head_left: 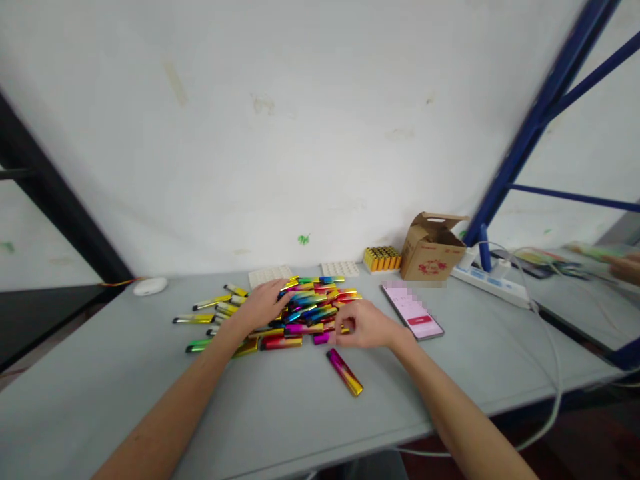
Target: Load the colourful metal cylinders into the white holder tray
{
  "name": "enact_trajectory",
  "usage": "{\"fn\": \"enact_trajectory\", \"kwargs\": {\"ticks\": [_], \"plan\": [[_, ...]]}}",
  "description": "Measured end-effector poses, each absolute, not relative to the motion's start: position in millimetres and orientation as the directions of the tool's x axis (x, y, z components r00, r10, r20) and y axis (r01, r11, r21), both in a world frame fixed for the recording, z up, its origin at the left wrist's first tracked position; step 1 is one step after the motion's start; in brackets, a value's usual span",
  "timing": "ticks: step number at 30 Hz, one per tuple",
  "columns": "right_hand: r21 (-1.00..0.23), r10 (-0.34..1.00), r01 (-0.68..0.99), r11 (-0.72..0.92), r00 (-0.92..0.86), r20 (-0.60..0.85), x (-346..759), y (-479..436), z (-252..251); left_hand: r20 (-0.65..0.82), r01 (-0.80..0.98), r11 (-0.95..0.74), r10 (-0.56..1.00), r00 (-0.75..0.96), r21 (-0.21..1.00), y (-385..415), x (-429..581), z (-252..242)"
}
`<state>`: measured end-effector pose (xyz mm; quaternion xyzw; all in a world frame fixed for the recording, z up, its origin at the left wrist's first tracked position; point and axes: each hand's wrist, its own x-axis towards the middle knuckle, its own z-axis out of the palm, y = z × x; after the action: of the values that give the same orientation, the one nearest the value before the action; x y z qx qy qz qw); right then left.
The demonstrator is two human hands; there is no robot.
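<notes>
A heap of shiny multicoloured lighters [310,310] lies on the grey table. My left hand [265,303] rests over the heap's left side, palm down, with its fingers stretched out against the lighters. Its fingertips are partly lost among them. At the heap's right front edge, my right hand [365,325] is closed in a pinch, thumb and forefinger forming a ring, at the end of a purple lighter [323,339]. A single purple-and-yellow lighter [345,372] lies apart, nearer the front edge. Yellow lighters [213,303] spread out left of my left hand.
Two white trays with holes [270,275] [340,269] lie behind the heap. Upright yellow cylinders [383,259] stand packed beside an open cardboard box [433,250]. A phone [413,312], power strip [493,285] and white cable are at right; a white case [151,287] lies left. Another person's hand [627,267] shows far right.
</notes>
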<state>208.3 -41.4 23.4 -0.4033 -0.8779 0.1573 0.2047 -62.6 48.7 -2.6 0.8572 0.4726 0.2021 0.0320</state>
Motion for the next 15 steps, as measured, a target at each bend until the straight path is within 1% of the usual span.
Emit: {"fn": "enact_trajectory", "kwargs": {"ticks": [4, 7, 8, 10, 13, 15], "plan": [[-0.457, 0.767, 0.665, 0.590, -0.639, 0.061, 201, -54, 29, 0.475, 0.749, -0.582, 0.781, 0.406, 0.317, 36, -84, 10], [-0.461, 0.783, 0.701, 0.544, -0.622, -0.022, 194, -57, 28, 0.553, 0.748, -0.519, 0.796, 0.247, 0.414, 28, -107, 21], [-0.466, 0.788, 0.707, 0.532, -0.615, -0.033, 191, -58, 26, 0.560, 0.752, -0.505, 0.799, 0.220, 0.424, 26, -113, 23], [-0.476, 0.792, 0.705, 0.525, -0.609, -0.028, 185, -59, 23, 0.564, 0.773, -0.484, 0.801, 0.202, 0.411, 28, -124, 24], [-0.493, 0.771, 0.664, 0.562, -0.636, 0.023, 177, -59, 16, 0.525, 0.845, -0.413, 0.829, 0.195, 0.339, 38, -136, 14], [-0.553, 0.759, 0.614, 0.563, -0.648, 0.052, 176, -58, 12, 0.480, 0.909, -0.316, 0.863, 0.156, 0.273, 45, -142, 4]]}}
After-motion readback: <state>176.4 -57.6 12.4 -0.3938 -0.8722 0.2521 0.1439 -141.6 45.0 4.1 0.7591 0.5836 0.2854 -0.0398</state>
